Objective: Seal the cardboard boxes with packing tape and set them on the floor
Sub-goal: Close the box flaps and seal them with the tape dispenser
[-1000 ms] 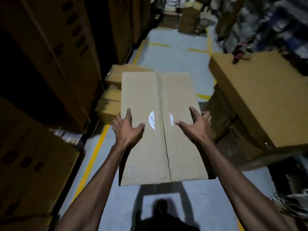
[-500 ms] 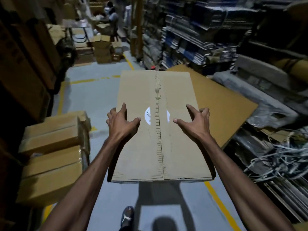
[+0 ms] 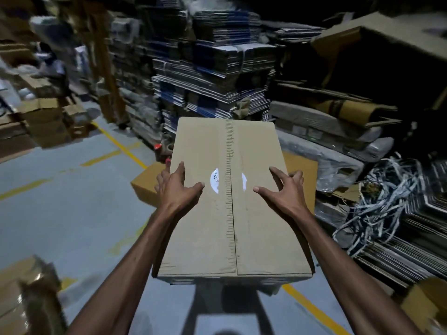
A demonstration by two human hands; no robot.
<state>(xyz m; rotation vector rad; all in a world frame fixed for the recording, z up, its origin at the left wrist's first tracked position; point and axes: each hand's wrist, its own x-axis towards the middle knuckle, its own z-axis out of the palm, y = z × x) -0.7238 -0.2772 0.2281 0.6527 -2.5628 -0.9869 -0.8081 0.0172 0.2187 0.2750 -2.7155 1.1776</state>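
I carry a long brown cardboard box (image 3: 212, 213) in front of me, above the floor. A taped seam with a torn white round label runs down the middle of its top. My left hand (image 3: 177, 188) grips the box's left edge, thumb on the top and fingers curled over the side. My right hand (image 3: 284, 192) grips the right edge the same way. A lower cardboard box (image 3: 147, 183) peeks out under the far left of the carried one.
The grey floor (image 3: 60, 213) with yellow lines lies to the left. Stacks of flattened cartons (image 3: 212, 68) rise ahead. Wrapped bundles and tangled white strapping (image 3: 387, 189) crowd the right. Taped boxes (image 3: 24, 293) stand at the lower left, more cartons (image 3: 46, 124) at the far left.
My view has swung to the right with the box held the same way in both hands; the wall of stacked cartons now fills the scene ahead.
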